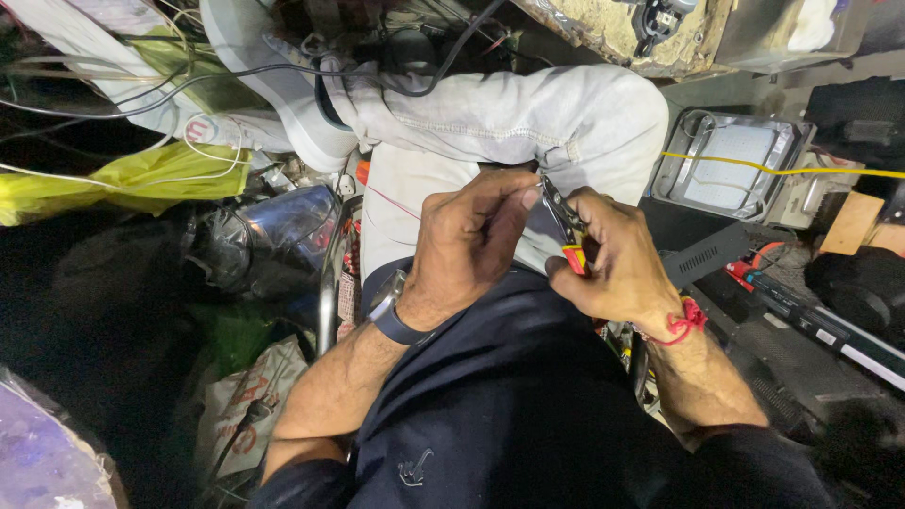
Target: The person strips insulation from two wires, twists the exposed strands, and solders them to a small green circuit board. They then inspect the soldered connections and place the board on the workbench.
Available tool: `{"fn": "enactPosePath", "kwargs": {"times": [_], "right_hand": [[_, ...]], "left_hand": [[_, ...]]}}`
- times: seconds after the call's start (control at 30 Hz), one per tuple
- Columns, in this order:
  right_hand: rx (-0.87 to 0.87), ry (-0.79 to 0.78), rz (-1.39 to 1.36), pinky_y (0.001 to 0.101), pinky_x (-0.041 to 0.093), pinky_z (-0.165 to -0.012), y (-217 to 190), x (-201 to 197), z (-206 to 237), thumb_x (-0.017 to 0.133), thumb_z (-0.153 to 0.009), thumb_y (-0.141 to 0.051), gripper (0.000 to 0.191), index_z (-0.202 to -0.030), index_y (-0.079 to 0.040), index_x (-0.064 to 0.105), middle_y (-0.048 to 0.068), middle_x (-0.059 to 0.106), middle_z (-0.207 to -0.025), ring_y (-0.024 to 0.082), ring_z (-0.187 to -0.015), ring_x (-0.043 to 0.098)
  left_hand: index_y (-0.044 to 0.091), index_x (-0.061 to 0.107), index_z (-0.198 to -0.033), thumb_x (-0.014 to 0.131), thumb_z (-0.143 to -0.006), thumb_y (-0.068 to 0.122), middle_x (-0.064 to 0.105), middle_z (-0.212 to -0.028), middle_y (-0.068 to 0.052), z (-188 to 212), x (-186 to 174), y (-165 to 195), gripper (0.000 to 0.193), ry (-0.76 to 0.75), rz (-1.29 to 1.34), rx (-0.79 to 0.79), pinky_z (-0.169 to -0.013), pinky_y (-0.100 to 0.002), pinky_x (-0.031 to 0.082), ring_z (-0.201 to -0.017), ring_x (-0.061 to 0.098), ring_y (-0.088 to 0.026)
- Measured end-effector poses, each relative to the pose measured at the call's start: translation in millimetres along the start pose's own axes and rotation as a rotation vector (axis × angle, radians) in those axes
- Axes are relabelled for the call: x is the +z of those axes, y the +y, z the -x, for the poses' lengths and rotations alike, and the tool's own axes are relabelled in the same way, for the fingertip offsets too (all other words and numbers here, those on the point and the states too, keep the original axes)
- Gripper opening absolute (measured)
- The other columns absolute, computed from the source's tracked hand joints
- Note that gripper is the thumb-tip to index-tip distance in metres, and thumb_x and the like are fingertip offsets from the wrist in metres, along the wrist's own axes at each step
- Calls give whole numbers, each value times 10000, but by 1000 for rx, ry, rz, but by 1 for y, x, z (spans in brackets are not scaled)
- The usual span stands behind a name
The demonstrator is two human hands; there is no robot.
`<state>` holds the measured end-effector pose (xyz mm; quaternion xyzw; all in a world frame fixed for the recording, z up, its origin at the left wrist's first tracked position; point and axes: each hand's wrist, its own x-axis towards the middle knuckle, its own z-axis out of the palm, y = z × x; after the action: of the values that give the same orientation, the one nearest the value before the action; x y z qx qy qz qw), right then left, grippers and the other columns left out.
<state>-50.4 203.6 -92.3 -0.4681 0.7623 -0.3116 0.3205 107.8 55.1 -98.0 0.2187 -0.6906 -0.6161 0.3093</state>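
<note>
Over lap: right hand (617,259) grips pliers (564,221); left hand (467,236) pinched at tip.

Metal, cloth and plastic over the lap

Pliers (564,221) show dull steel jaws and glossy red-yellow plastic grips; trousers (528,118) are matt pale cloth; the floodlight housing (731,165) is smooth grey metal; the yellow bag (141,179) is shiny plastic.
</note>
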Motion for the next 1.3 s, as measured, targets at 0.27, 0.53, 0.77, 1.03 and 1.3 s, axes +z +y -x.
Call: {"fn": "enactPosePath", "kwargs": {"times": [0.27,0.53,0.77,1.03,1.3], "right_hand": [[37,394,-824,225,328,-614,19,-66,12,750,-797,-21,334,-1004,-69,493,-11,422,-811,86,-680,391],[-16,-38,-97,335,480,-799,-6,-1,-8,782,-668,-150,600,-1203,-10,552,94,596,-992,200,-891,583],[-69,-50,6,379,475,-779,-32,-5,-24,813,-660,-176,650,-1227,2,550,130,583,-978,279,-882,579],[-93,-52,57,389,459,-735,-25,-1,-25,828,-643,-200,619,-1157,4,552,121,537,-911,289,-831,551],[-68,-77,93,392,429,-656,-22,-9,-24,807,-640,-168,468,-991,-14,538,112,516,-794,291,-723,542]], "left_hand": [[-13,621,-1196,596,-1125,87,643,-910,10,5,-30,-25,125,158,374,-288,-690,-196,400,-765,483,-36],[46,462,-1224,574,-1130,204,621,-874,-2,-2,-7,-27,215,-69,673,-316,-763,-226,476,-799,554,-73],[-12,604,-1232,578,-1096,151,681,-922,-25,-10,-7,-20,213,-93,629,-387,-726,-236,508,-773,604,-94],[-26,682,-1170,624,-1041,-31,734,-1043,-13,-6,1,-31,142,-41,421,-341,-804,-180,515,-927,628,-21],[-26,701,-1146,632,-1016,-49,723,-921,26,-9,-8,-21,150,-102,250,-313,-615,-169,419,-730,501,18]]}}
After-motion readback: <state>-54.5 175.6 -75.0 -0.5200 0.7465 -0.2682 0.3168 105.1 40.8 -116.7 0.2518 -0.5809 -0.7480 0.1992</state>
